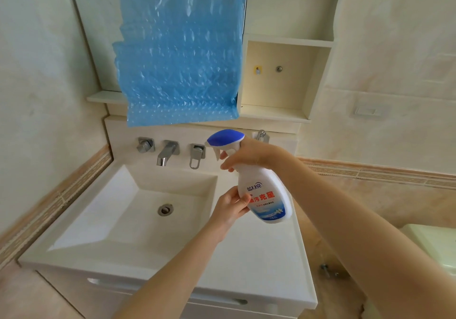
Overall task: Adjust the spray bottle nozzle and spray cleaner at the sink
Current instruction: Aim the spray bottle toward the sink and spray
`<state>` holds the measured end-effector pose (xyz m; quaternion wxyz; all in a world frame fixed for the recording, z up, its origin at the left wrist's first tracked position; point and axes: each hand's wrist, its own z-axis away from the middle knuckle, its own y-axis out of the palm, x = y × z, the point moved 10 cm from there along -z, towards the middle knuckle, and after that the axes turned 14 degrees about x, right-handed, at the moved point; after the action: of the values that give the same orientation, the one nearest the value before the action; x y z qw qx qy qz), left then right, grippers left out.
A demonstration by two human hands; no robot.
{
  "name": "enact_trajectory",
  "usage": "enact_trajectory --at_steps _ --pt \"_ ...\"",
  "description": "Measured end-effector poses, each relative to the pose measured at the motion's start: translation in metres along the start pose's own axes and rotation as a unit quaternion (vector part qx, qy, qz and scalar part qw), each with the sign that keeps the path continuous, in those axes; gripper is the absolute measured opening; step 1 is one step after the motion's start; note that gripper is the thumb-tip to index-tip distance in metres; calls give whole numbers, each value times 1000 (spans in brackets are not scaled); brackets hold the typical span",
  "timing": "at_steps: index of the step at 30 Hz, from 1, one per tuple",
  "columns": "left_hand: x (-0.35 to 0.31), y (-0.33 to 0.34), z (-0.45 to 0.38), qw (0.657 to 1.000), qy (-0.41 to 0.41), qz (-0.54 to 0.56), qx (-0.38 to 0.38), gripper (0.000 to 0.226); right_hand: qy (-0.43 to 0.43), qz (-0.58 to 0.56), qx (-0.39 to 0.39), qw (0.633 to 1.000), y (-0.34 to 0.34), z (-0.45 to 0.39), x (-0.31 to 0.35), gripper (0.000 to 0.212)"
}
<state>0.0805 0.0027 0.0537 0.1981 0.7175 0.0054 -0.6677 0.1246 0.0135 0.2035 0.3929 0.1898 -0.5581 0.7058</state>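
Observation:
A white spray bottle [266,195] with a blue trigger head [225,138] hangs above the right side of the white sink [103,222]. Its nozzle points left, toward the wall taps. My right hand [249,154] is wrapped around the bottle's neck, with fingers at the trigger. My left hand [230,207] grips the lower body of the bottle from the left, beside the label. The bottle leans slightly, top to the left.
A chrome spout [166,154] and two handles [145,144] [197,154] stick out of the wall behind the basin. A drain [165,209] sits in the basin floor. Blue plastic sheet [180,52] covers the mirror. An open niche [281,76] is at the right. A toilet tank [436,242] stands at the far right.

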Motion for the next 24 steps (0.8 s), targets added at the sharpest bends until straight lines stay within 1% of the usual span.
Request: enact_trajectory --at_steps 4,9,12,15,17,19,21,24 --pt "-13 -14 1 999 1 -34 -25 25 -39 -31 -57 997 -13 13 -3 33" --pt "-48 -21 -1 995 8 -91 -42 25 -47 -103 -135 984 -29 25 -24 44" --pt "-71 -23 -4 990 16 -135 -48 23 -72 -136 -184 971 -37 33 -26 47" --pt "-89 -26 -7 977 10 -206 -53 14 -99 -164 -230 954 -46 43 -22 39" --pt "-101 -26 -7 968 11 -244 -53 12 -108 -166 -251 948 -50 49 -18 36" --pt "-112 -24 -7 960 16 -273 -53 12 -124 -171 -264 941 -53 54 -12 32" --pt "-123 -22 -6 953 23 -297 -52 13 -144 -191 -270 933 -56 58 -8 23" --pt "-130 -23 -5 945 24 -323 -49 15 -144 -199 -281 928 -60 63 -5 18"
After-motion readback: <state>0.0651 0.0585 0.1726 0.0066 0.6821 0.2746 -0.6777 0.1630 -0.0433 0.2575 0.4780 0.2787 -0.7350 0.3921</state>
